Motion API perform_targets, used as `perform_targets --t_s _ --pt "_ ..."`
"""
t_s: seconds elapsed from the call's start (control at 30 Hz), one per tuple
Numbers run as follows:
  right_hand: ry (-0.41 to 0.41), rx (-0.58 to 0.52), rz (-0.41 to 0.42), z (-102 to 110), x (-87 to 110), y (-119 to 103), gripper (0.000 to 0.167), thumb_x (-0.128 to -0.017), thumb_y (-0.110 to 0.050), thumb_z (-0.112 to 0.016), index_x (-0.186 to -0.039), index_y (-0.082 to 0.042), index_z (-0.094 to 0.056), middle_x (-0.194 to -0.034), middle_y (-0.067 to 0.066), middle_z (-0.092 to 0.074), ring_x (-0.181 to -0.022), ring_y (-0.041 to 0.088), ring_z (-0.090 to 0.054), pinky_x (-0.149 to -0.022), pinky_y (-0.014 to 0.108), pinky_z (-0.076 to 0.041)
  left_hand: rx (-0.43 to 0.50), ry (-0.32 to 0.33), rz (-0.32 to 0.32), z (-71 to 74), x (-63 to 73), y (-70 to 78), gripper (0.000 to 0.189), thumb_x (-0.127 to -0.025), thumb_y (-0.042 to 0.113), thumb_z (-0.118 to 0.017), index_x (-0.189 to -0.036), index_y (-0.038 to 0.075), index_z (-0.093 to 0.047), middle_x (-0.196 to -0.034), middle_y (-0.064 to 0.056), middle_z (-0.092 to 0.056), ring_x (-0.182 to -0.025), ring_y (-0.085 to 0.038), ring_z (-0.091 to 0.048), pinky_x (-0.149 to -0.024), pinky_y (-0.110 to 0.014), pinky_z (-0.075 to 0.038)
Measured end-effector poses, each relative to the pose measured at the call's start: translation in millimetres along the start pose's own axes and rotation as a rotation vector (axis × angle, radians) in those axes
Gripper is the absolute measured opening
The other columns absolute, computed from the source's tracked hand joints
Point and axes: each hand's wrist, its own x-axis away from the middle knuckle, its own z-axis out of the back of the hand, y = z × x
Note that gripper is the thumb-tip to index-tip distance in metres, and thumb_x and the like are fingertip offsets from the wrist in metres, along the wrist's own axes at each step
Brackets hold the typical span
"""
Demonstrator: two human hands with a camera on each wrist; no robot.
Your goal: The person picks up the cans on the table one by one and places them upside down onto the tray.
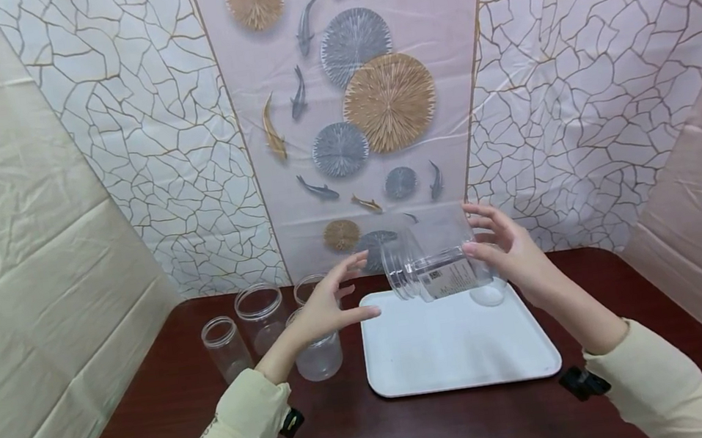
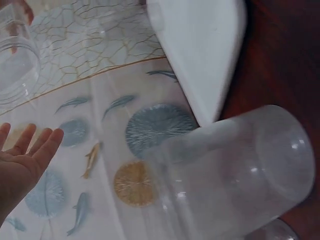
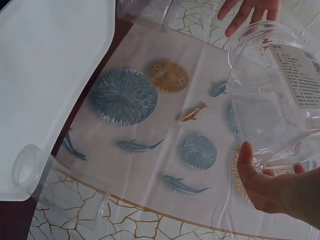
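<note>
My right hand [image 1: 516, 256] grips a large clear plastic jar [image 1: 445, 277] round its base end. The jar lies sideways in the air above the tray, its threaded mouth facing left and a printed label [image 3: 295, 75] on its side. No lid shows on it. Close to that mouth, my left hand [image 1: 326, 309] is held apart from the jar with fingers spread and nothing in them. In the left wrist view the left hand [image 2: 22, 167] has its fingers extended below the jar's rim [image 2: 20, 75].
A white tray [image 1: 455, 353] rests on the dark red table [image 1: 352, 433], with a smaller clear jar [image 1: 489, 293] standing at its back right. Several clear open jars stand left of the tray, including a narrow jar [image 1: 227, 350] and a wider jar [image 1: 262, 316]. A patterned cloth [image 1: 380, 185] hangs behind.
</note>
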Motion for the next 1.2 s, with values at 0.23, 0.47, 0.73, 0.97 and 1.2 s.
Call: perform_targets --t_s 0.23,0.47,0.73,0.97,1.2 --pt "-0.005 0.091 0.012 3.6 0.7 4.7 0.062 -0.093 -0.017 -0.057 -0.148 -0.017 -0.028 -0.144 0.021 -0.035 -0.126 0.037 -0.036 -0.091 0.048 -0.041 -0.028 -0.053 0.028 -7.8 7.0 -12.9 0.088 -0.079 0.019 -0.077 -0.149 0.015 -0.024 -0.148 -0.014 -0.036 -0.137 -0.032 -0.034 -0.11 -0.05 -0.032" --pt "-0.003 0.157 0.03 8.6 0.9 9.7 0.062 -0.093 -0.019 -0.059 -0.147 -0.015 -0.029 -0.145 0.02 -0.034 -0.125 0.036 -0.036 -0.092 0.049 -0.041 -0.064 -0.086 0.022 -15.5 10.0 -22.7 0.086 -0.08 0.018 -0.076 -0.149 0.01 -0.025 -0.146 -0.016 -0.037 -0.135 -0.033 -0.035 -0.108 -0.051 -0.034" --pt "0.008 0.23 0.048 14.0 2.7 20.7 0.061 -0.091 -0.019 -0.062 -0.144 -0.009 -0.034 -0.145 0.021 -0.035 -0.128 0.041 -0.035 -0.095 0.059 -0.038 -0.25 -0.113 0.032 -28.8 13.8 -32.1 0.091 -0.076 0.028 -0.079 -0.149 0.012 -0.027 -0.147 -0.013 -0.037 -0.135 -0.03 -0.035 -0.108 -0.05 -0.034" --pt "-0.001 0.295 0.059 17.7 3.4 26.7 0.062 -0.09 -0.021 -0.063 -0.144 -0.009 -0.035 -0.148 0.019 -0.034 -0.129 0.04 -0.034 -0.097 0.061 -0.037 -0.584 -0.177 0.016 -39.8 20.0 -36.2 0.094 -0.073 0.046 -0.078 -0.148 0.018 -0.029 -0.147 -0.006 -0.037 -0.137 -0.025 -0.033 -0.108 -0.044 -0.036" --pt "-0.006 0.387 0.079 22.7 2.7 32.3 0.063 -0.088 -0.021 -0.065 -0.143 -0.01 -0.038 -0.147 0.017 -0.037 -0.126 0.036 -0.037 -0.089 0.046 -0.04 -0.725 -0.231 0.039 -50.6 24.9 -44.7 0.097 -0.07 0.054 -0.076 -0.147 0.014 -0.033 -0.145 -0.01 -0.041 -0.134 -0.029 -0.038 -0.1 -0.049 -0.043"
